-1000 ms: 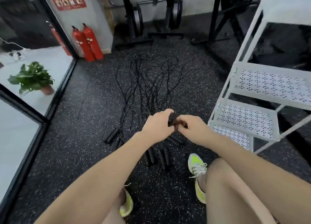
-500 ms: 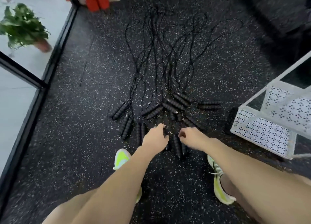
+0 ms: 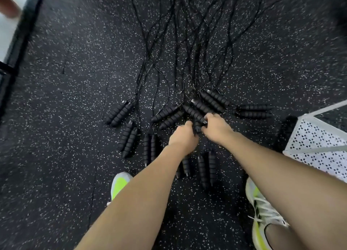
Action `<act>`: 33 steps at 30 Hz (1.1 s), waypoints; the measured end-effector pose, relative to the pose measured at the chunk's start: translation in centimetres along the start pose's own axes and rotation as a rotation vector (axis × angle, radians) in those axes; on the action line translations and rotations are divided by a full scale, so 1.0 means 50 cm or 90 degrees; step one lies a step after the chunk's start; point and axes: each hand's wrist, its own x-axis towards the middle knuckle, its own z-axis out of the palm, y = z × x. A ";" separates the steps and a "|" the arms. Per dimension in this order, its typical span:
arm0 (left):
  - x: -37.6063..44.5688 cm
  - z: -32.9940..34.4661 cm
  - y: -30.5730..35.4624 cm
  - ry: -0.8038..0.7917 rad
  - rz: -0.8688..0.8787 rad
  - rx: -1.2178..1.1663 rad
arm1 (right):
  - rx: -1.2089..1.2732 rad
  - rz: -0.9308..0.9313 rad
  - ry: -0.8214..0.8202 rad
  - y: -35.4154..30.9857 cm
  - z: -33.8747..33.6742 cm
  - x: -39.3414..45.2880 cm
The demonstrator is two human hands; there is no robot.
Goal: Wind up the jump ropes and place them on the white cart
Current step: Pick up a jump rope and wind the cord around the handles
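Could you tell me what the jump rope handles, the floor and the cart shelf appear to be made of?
Jump rope handles: probably matte black foam or soft rubber, judging by the ribbed, unshiny grips.
Floor: apparently rubber gym matting, black with white flecks and faint seams.
Cart shelf: likely white-painted sheet metal, given its punched hole pattern and thin rim.

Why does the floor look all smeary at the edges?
Head view: the speckled floor streaks into motion blur toward the edges, as does the white cart; the jump rope handles near the middle and both hands stay fairly sharp; wide-angle bending shows too.
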 end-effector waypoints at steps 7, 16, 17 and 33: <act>0.164 0.063 -0.029 0.002 -0.013 -0.119 | -0.126 -0.011 0.049 0.012 0.068 0.197; 0.203 0.085 -0.063 0.011 -0.070 -0.172 | -0.098 0.000 0.087 0.023 0.109 0.250; 0.198 0.075 -0.060 0.019 -0.072 -0.180 | -0.078 0.005 0.088 0.015 0.105 0.240; -0.222 -0.188 0.193 0.152 0.045 -0.695 | 0.448 -0.115 0.245 -0.138 -0.208 -0.254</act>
